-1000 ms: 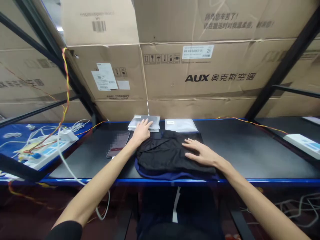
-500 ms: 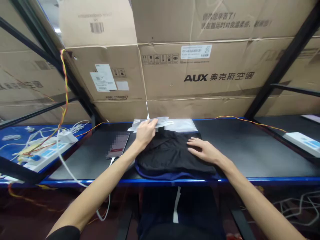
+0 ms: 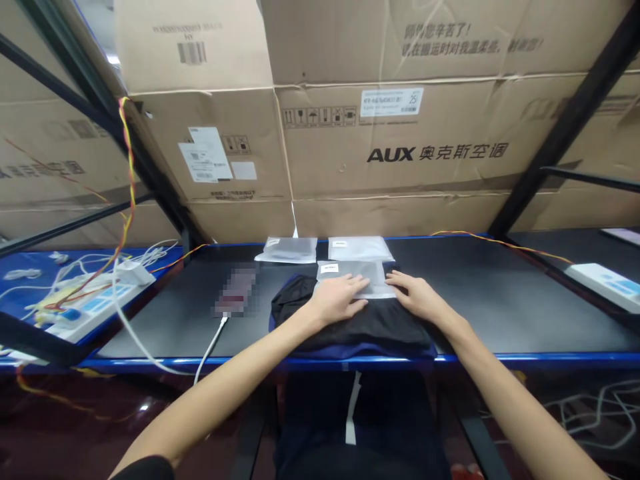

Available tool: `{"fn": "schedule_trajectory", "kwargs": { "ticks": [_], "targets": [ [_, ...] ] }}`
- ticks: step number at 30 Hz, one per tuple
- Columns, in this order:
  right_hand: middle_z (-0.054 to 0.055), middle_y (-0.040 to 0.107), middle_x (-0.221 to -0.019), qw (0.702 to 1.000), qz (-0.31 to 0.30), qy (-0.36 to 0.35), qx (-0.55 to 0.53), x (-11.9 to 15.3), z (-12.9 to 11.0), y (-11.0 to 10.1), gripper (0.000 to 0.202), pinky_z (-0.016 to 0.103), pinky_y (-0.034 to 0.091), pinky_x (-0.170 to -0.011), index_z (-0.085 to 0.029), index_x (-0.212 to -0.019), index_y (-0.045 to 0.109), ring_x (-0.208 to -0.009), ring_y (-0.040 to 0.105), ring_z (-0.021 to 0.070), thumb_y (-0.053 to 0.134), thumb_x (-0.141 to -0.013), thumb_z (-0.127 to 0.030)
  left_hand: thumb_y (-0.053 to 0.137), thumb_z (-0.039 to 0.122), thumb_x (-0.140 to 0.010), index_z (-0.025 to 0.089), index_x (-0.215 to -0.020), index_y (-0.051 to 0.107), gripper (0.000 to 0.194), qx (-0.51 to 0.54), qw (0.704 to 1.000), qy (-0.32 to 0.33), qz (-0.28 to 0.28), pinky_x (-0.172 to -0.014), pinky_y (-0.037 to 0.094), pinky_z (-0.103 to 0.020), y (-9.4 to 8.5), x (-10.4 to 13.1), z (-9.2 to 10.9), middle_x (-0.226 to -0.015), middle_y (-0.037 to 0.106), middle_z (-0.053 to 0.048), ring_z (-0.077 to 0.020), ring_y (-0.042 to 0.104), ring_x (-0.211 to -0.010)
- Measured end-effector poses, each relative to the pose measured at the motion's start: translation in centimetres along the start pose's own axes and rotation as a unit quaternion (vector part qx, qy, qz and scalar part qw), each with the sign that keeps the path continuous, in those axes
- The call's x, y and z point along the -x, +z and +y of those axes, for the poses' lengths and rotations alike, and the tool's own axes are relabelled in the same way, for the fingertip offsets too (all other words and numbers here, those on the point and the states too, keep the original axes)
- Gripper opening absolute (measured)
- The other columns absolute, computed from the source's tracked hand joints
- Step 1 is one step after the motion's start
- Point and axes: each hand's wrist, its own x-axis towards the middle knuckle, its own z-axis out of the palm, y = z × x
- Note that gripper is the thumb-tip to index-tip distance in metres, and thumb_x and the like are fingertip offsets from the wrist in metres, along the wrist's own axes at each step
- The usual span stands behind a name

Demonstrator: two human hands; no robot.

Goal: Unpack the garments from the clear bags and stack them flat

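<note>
A folded black garment [image 3: 345,320] lies over a dark blue one at the front of the black work surface [image 3: 480,300]. On top of it lies a clear plastic bag [image 3: 350,275] with a small white label. My left hand [image 3: 339,298] rests flat on the bag's near left part. My right hand [image 3: 416,297] touches the bag's right edge with the fingers spread. Behind the garment, two more clear bags [image 3: 289,249] [image 3: 359,248] lie side by side near the cardboard boxes.
A phone [image 3: 235,295] on a white cable lies left of the garment. A white power strip [image 3: 85,307] with tangled cables sits on the blue surface at far left. Large cardboard boxes [image 3: 400,147] fill the back. Another white power strip [image 3: 605,283] lies at far right.
My left hand lifted one clear bag from the left stack at the back and laid it on the black garment. My right hand slid up to the bag's right edge.
</note>
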Motion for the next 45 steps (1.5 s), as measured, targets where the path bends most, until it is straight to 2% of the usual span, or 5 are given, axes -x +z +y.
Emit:
{"fn": "schedule_trajectory", "kwargs": {
  "ticks": [8,15,24,34,45],
  "targets": [
    [0.007,0.069,-0.126,1.000,0.005,0.006,0.005,0.0,-0.3,-0.2,0.037,0.046,0.045,-0.110,-0.023,-0.112,0.074,-0.128,0.056,0.0272,0.043,-0.093,-0.030,0.045,0.010,-0.083,0.023,-0.110,0.074,0.042,0.158,0.985,0.019,0.073,-0.108,0.045,-0.037,-5.2,3.2,-6.8,-0.128,0.067,-0.002,-0.0199,0.061,-0.121],
    [0.002,0.071,-0.122,1.000,0.014,0.018,-0.005,0.0,-0.3,-0.3,0.037,0.046,0.046,-0.109,-0.027,-0.111,0.074,-0.126,0.058,0.0268,0.042,-0.093,-0.029,0.057,0.023,-0.087,0.028,-0.107,0.076,0.028,0.103,0.994,-0.002,0.039,-0.103,0.049,-0.037,-3.5,5.7,-9.6,-0.128,0.067,-0.002,-0.0199,0.064,-0.115],
    [0.004,0.072,-0.120,0.991,0.120,-0.015,-0.050,0.0,-3.4,-1.2,0.034,0.044,0.049,-0.106,-0.024,-0.114,0.073,-0.116,0.065,0.0275,0.050,-0.091,-0.037,0.064,0.023,-0.083,0.020,-0.089,0.078,0.015,0.175,0.977,0.019,0.119,-0.089,0.056,-0.030,-2.7,5.4,-8.4,-0.107,0.076,-0.007,-0.0196,0.073,-0.098],
    [0.006,0.070,-0.123,0.963,0.012,-0.261,0.065,-0.9,-10.1,0.8,0.032,0.045,0.050,-0.105,-0.025,-0.119,0.069,-0.117,0.063,0.0245,0.044,-0.100,-0.029,0.070,0.024,-0.079,0.015,-0.079,0.077,0.011,0.283,0.949,-0.037,0.137,-0.072,0.058,-0.025,-2.9,3.5,-5.3,-0.088,0.077,-0.006,-0.0182,0.073,-0.079],
    [0.007,0.077,-0.100,0.884,0.199,-0.390,0.165,-1.7,-10.2,2.1,0.014,0.032,0.059,-0.080,-0.014,-0.100,0.069,-0.094,0.071,0.0206,0.057,-0.093,-0.012,0.069,0.020,-0.079,0.015,-0.080,0.077,0.009,0.285,0.947,0.006,0.146,-0.076,0.058,-0.024,-2.3,3.5,-5.5,-0.086,0.078,-0.006,-0.0186,0.074,-0.083]
  ]
}}
